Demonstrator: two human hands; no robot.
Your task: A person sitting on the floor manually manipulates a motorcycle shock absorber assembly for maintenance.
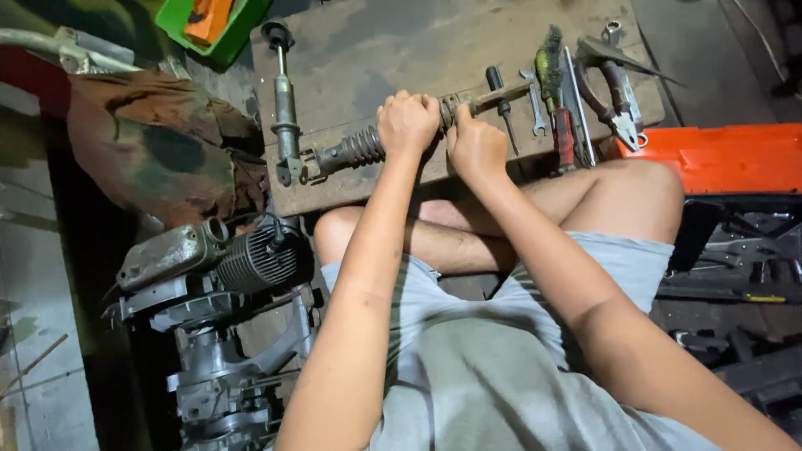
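gripping a coiled shock absorber on the wooden desk at frame centre, left hand clamped on it, right hand closed beside, wrenches right

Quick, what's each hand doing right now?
Left hand: closed around the spring shock absorber.
Right hand: closed on the same shock absorber, near its rod end.

Shock absorber on board, tools right, engine left below.
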